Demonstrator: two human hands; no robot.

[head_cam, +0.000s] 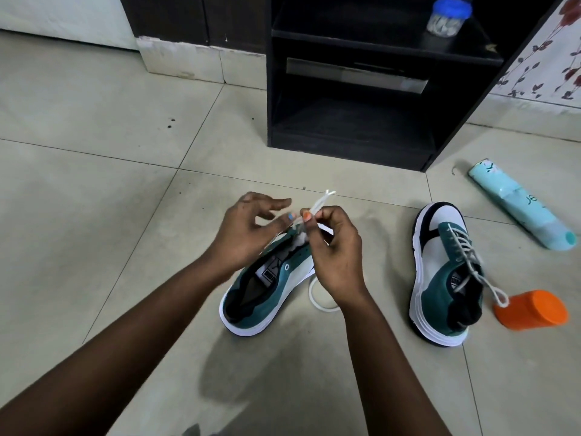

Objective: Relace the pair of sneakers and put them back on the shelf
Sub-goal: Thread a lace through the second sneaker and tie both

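I look down at a tiled floor (94, 184) with both my bare forearms reaching forward. My right hand (333, 247) has a narrow grip: thumb and fingers pinch the two ends of a white lace (317, 204), whose tips stick up just above the pinch. My left hand (248, 228) sits just left of that grip, fingers loosely spread and holding nothing, its fingertips close to the lace; I cannot tell whether they touch it. Some nails are painted orange and blue.

Directly beneath both hands lies the first sneaker (267, 294), teal and white with a white sole, heel toward me and toe hidden behind my hands. Its eyelets look unlaced, though my hands cover most of them. A loop of the same white lace rests on the floor just below my right wrist, beside this sneaker.

Well to the right of my right-hand grip stands the second sneaker (443, 272), same colours, already laced, with one lace end trailing off its right side. That end reaches an orange container (531, 309) lying on its side. Farther right and beyond it lies a pale turquoise bottle (518, 209).

Straight ahead of my hands stands a dark shelf unit (355, 136) with open compartments. A clear jar with a blue lid (449, 15) sits on an upper shelf.
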